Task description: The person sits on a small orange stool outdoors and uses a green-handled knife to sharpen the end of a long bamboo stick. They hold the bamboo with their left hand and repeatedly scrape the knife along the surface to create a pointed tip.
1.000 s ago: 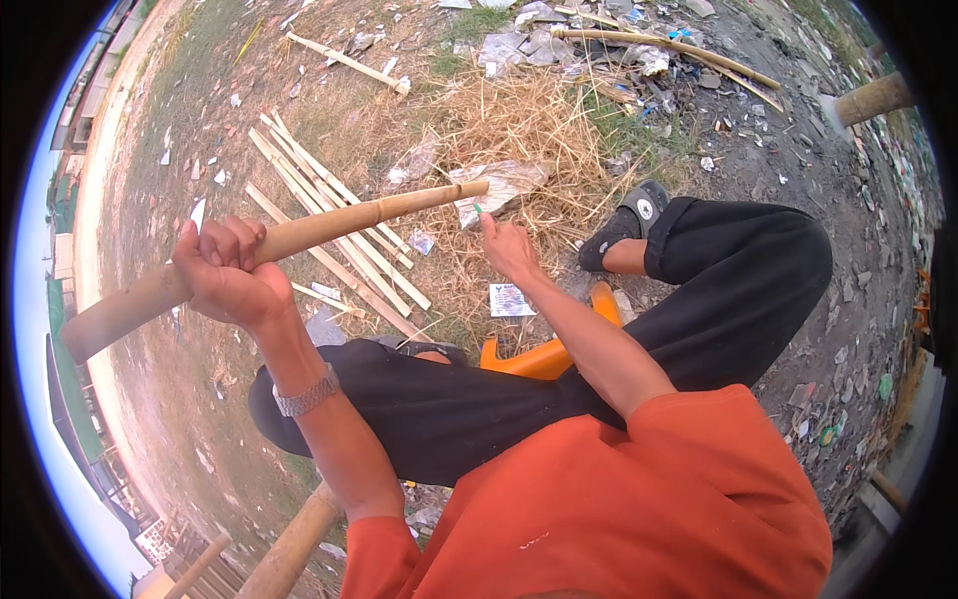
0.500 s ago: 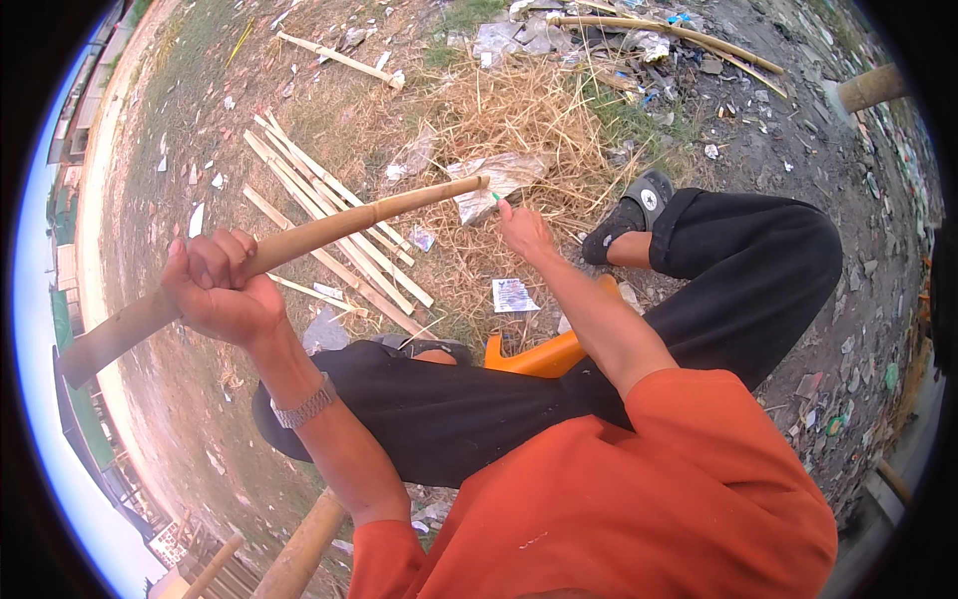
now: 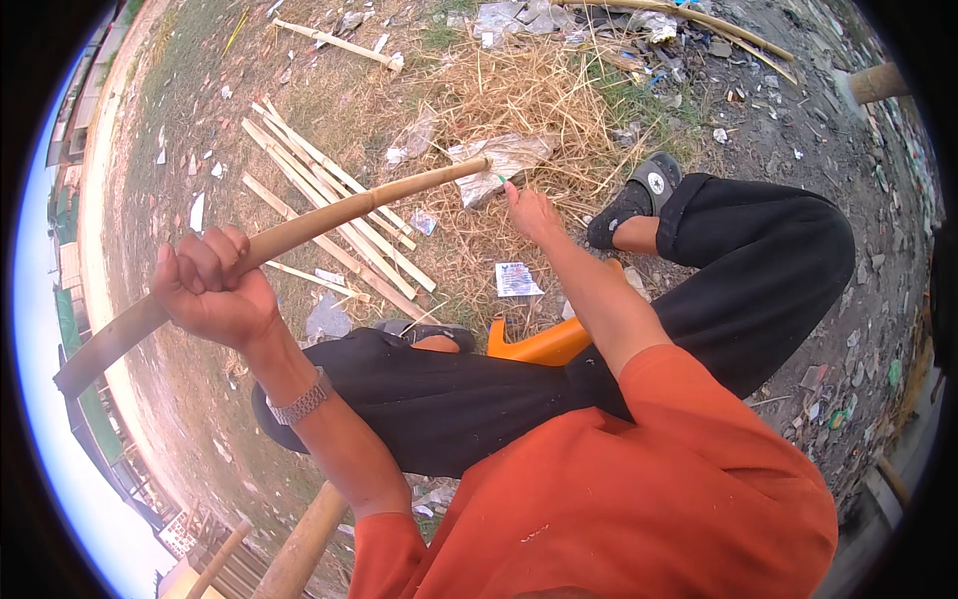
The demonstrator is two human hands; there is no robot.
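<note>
My left hand is wrapped round a bamboo pole, raised at the left and sloping up to the right. The pole's thinner far end is over a pale flat slab lying on dry straw. Close to that end, my right hand is closed on a small thing with a green part; the fingers hide most of it, so its kind is unclear. Several split bamboo strips lie on the ground beyond the pole.
An orange plastic piece shows between my legs. Straw lies ahead, with a longer bamboo pole past it. A thick bamboo pole stands near my left side. Litter and rubble cover the ground at the right.
The view has shifted slightly. Both hands keep their grips; the pole's near end sits a little lower, its far end a little higher, and my right hand has moved slightly up beside it.
</note>
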